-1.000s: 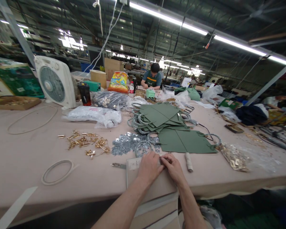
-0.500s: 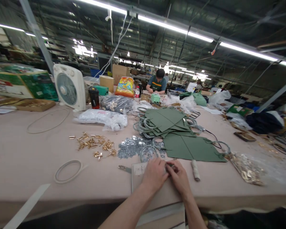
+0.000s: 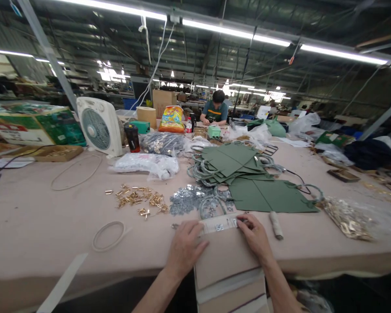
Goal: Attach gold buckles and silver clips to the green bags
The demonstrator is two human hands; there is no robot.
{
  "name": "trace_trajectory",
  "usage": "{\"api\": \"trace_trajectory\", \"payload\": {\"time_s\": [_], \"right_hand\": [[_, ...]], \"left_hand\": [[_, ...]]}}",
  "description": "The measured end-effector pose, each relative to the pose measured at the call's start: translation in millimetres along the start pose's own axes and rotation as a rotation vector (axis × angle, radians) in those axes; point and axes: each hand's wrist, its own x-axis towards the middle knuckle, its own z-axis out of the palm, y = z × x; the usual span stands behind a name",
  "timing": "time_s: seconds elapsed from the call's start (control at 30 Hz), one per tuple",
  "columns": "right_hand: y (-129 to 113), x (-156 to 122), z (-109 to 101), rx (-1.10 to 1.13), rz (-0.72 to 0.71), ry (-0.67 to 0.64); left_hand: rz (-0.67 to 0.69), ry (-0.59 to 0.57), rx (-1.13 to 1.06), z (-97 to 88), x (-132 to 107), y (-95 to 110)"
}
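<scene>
Passage ahead of the left hand [image 3: 185,250] is blocked by a wire hoop [image 3: 210,208] and silver scraps [image 3: 186,200], beside the right hand [image 3: 254,237] by a white roll [image 3: 276,225]; leftward, room runs to a cord loop [image 3: 108,237].

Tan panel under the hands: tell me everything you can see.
The tan panel is a flat, matte rectangle, fabric-like or leather-like, lying on the table and running over its near edge. A pale strip lines its far end, carrying small metal pieces. The left hand lies at the far left corner; the right hand is at the far right corner, fingers on the strip. Pale bands with dark lines lie below; whether they belong to it is unclear.
</scene>
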Motion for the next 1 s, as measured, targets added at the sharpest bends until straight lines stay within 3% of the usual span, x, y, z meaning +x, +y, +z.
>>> {"api": "trace_trajectory", "payload": {"time_s": [0.33,0.53,1.0], "right_hand": [[-1,-4,-4,0.041,0.047,0.047],[-2,-3,-3,0.030,0.039,0.072],[-3,-4,0,-0.006,0.039,0.055]], "left_hand": [[-0.152,0.000,-0.232,-1.4,-2,-11],[-0.144,0.019,-0.230,-1.3,-2,-15],[-0.158,0.057,-0.191,-1.0,-6,-3]]}}
